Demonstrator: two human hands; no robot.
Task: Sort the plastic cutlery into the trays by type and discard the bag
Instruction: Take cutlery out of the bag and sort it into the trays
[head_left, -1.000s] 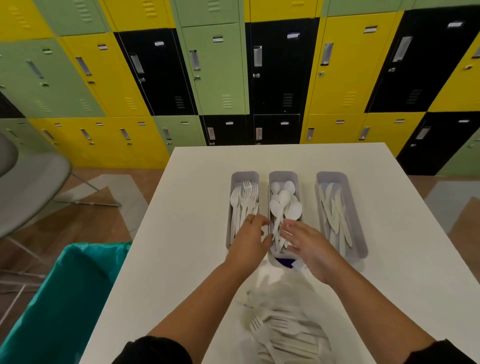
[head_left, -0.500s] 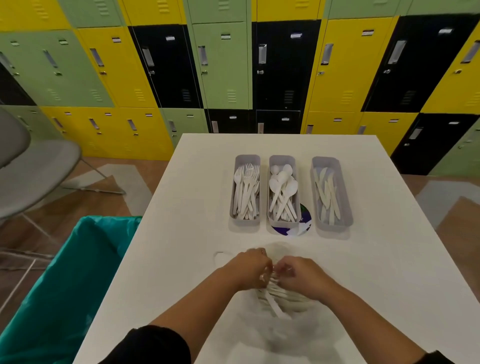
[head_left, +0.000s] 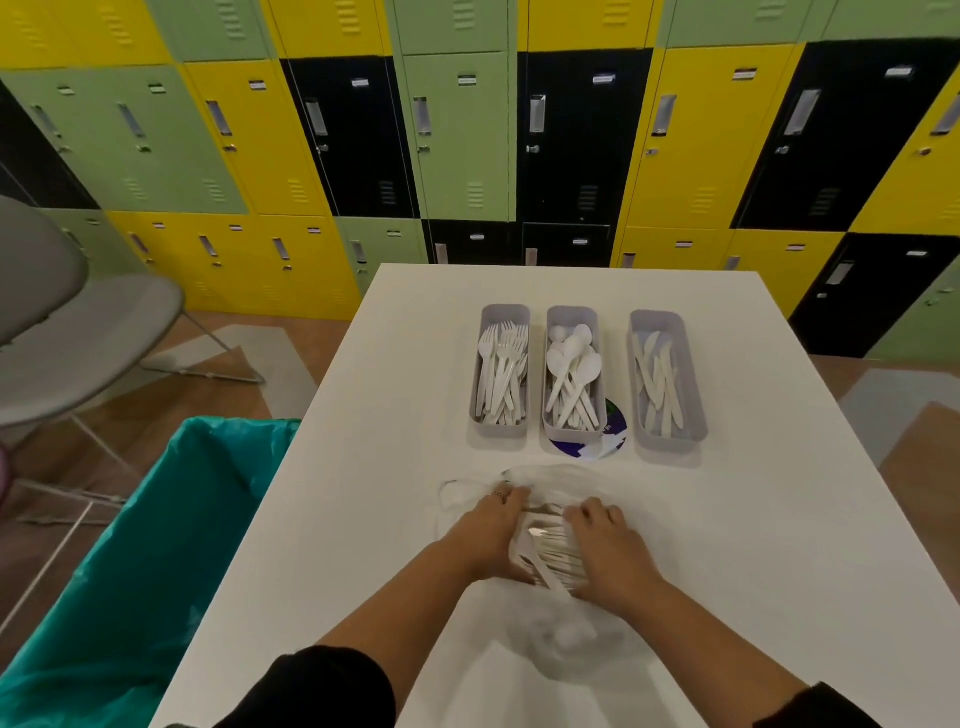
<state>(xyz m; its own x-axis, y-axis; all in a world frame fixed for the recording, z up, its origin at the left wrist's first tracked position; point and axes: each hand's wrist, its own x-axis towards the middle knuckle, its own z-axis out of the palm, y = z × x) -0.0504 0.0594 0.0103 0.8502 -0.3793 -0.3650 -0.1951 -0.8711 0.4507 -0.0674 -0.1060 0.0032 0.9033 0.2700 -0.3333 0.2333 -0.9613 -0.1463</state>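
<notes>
Now the hands have been drawn back from the trays and are planted at the clear plastic bag (head_left: 550, 597), one on each flank of the loose cutlery bundle (head_left: 548, 553) that is left inside it. A second ago both hands were up at the spoon tray; a drop-off is judged complete and the next batch is being gathered. The left hand (head_left: 485, 535) is laid along the bundle's left side, fingers extended and pressed against the film; nothing is seen to be pinched. The right hand (head_left: 608, 545) is set against the opposite side, fingers bent over the edge of the pile, but whether a piece is actually gripped cannot be told through the crumpled plastic.

Ahead of the fingertips, three trays are lined up: the fork tray (head_left: 501, 426) ahead and a little left, the spoon tray (head_left: 574, 434) straight ahead, the knife tray (head_left: 670, 441) ahead of the right hand and beyond it. A round printed disc (head_left: 610, 439) is partly covered by the spoon tray. All three trays are already well filled, so the sort is judged to be in its later part.

Open tabletop (head_left: 779, 519) is available to the right of the right hand. To the left of the left hand the table edge is near, and below it the teal-lined bin (head_left: 156, 545) is waiting for the bag.
</notes>
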